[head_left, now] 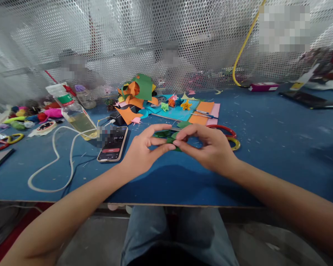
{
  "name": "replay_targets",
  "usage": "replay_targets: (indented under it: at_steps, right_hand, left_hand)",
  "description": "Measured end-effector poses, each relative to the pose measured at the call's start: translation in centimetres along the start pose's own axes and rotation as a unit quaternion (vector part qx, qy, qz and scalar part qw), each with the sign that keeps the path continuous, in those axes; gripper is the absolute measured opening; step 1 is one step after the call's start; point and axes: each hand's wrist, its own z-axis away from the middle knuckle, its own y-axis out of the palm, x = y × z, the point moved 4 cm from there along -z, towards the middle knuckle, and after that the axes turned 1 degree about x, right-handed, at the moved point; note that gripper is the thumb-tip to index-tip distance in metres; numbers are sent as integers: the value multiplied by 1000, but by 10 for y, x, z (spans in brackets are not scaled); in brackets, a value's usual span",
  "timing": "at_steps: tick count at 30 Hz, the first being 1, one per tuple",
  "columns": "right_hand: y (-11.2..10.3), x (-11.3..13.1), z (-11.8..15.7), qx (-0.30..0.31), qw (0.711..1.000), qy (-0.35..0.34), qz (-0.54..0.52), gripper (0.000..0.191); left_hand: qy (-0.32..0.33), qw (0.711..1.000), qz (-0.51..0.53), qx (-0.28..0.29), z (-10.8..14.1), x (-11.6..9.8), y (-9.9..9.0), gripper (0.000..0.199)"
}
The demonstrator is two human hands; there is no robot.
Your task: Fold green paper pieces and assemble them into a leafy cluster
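Observation:
Over the middle of the table, a piece of folded green paper is held between my two hands. My left hand pinches its left side between thumb and fingers. On the other side, the thumb and index finger of my right hand press on the paper, close to the left thumb tip. The fingers hide part of its shape. Just behind my right hand lie scissors with a red handle loop and a yellow handle loop, their blades mostly covered.
A phone with a white cable lies at left, near a tilted-looking bottle. Paper scraps, small folded paper stars and coloured sheets lie behind my hands. A perforated metal screen stands along the back.

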Motion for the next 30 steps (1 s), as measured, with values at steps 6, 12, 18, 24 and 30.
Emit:
replay_targets:
  at_steps: [6,12,18,24,30]
  right_hand:
    - [-1,-5,1,-25,999,34,-24,9]
    - [9,-18,0,58,975,155,-149,23]
    - [15,-25,1,83,954,189,-218,28]
    - [19,-30,3,106,923,261,-261,32]
    - [26,-33,6,177,898,309,-258,33]
  left_hand:
    - [-89,993,83,11,-2,7,3,12]
    - [-147,976,163,0,-4,16,3,10]
    - [-140,971,190,-32,-7,16,3,12]
    - [-148,967,198,-64,-7,19,4,21]
    - [-146,973,175,-21,-6,25,10,20]
